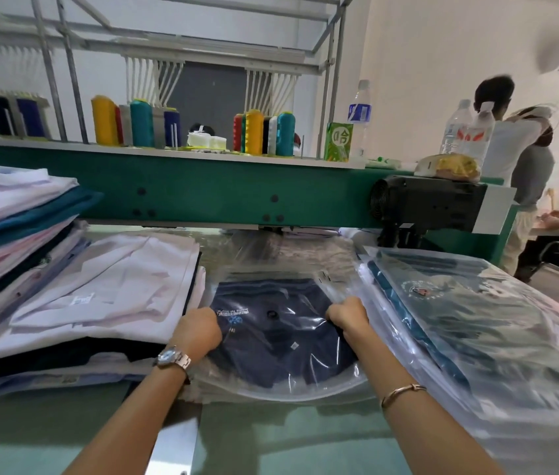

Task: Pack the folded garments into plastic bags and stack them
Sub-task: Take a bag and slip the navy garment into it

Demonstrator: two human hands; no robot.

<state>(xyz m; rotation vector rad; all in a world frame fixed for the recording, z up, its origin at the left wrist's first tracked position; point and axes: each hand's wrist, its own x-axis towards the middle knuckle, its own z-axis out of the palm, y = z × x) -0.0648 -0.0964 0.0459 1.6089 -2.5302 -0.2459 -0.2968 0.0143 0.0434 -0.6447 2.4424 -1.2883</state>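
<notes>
Right now I have both hands down on the dark navy folded garment [281,341], which lies in the middle of the pale green worktable [271,440], already partly inside a clear plastic bag [281,265]. My left hand [199,329], the one with the silver wristwatch [172,358], is curled into a tight fist at the garment's left edge; my right hand [348,317], above the thin gold bangle [403,394], is closed the same way on the right edge. Each fist seems to pinch fabric, film, or both, though I cannot tell which layer the fingers hold, since the knuckles hide them.

Gripping both sides at once makes sense to me: it keeps the fold square while the garment slides deeper, and the loose film wrinkling beyond my knuckles suggests the bag mouth faces me. I judge the insertion about halfway done.

To my left sits a stack of unbagged white and dark folded shirts [107,296], close beside the bag, handy as the next pieces. To my right lies a pile of already bagged garments [459,320], its edge overlapping the working bag; that is probably where this one goes. Film snagging and dragging the fold askew is the risk.
</notes>
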